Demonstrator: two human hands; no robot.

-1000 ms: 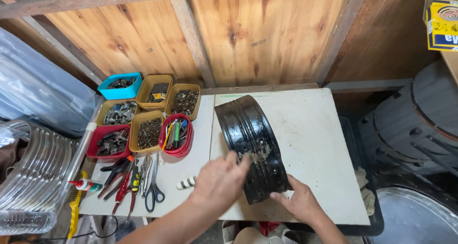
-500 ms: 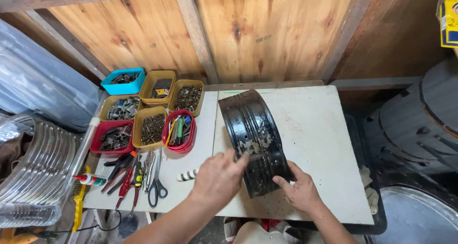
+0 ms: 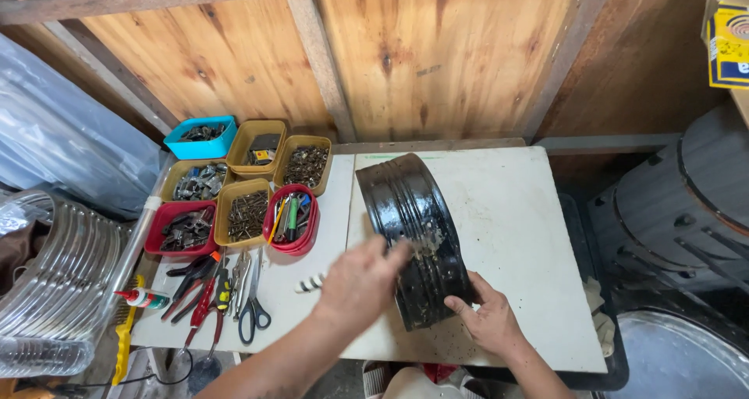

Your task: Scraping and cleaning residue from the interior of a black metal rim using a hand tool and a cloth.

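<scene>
A black curved metal piece [image 3: 406, 212], ribbed and dirty, lies on the white tabletop [image 3: 515, 235] in the head view. My right hand [image 3: 488, 317] grips its near end from the right side. My left hand [image 3: 360, 278] rests on its left edge near the middle, fingertips touching a patch of pale grime. What my left fingers hold, if anything, is hidden.
Several small bins of screws and metal parts [image 3: 246, 180] sit at the table's back left, with pliers and scissors [image 3: 226, 294] in front. A small striped piece [image 3: 310, 283] lies by my left hand. Shiny ribbed metal [image 3: 47, 274] stands left, dark drums [image 3: 679, 204] right.
My left hand has shifted slightly right along the black piece's edge. My right hand keeps its hold on the near end. The view moved a little.
</scene>
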